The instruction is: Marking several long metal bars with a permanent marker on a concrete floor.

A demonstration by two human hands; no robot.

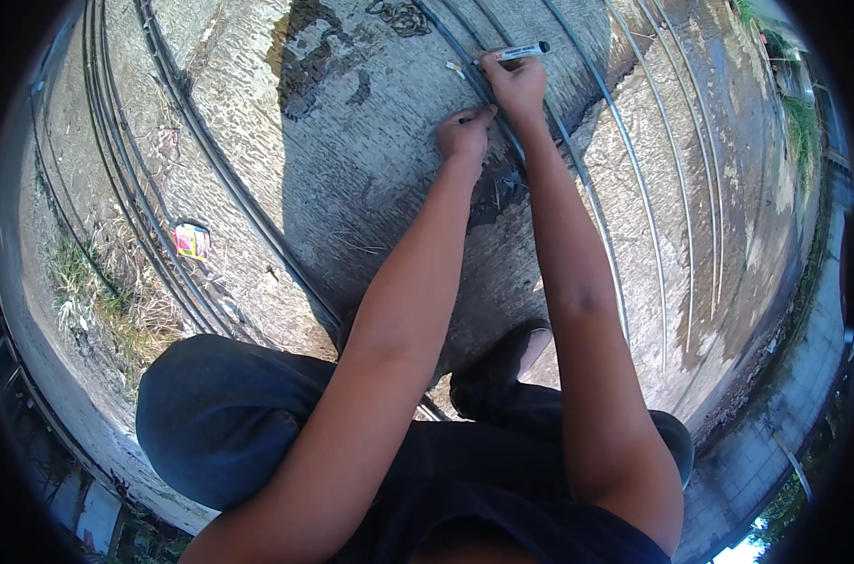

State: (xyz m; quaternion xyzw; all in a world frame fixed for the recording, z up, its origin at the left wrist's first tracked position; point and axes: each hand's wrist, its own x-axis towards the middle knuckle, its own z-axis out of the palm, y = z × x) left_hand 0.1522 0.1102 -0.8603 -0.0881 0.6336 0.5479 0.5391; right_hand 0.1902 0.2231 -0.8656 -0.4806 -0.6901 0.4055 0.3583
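My right hand [518,86] is closed around a marker pen [519,52], which has a white barrel and a dark end and lies nearly level across the thin metal rods. Lower and to the left, my left hand [463,136] has its fingers curled, with the fingertips at a grey metal rod [513,141]. Something small and dark shows within that hand, too little of it to name. Just left of the pen, a small white and yellow piece [455,69] lies by the rods. The pen's tip is hidden by my right hand.
More long rods [634,155] run along the rough concrete ground [352,179] to the right. Dark rods [216,155] lie at the left, near a red and yellow packet [192,241] and dry grass [145,329]. My shoe [516,357] rests below my hands.
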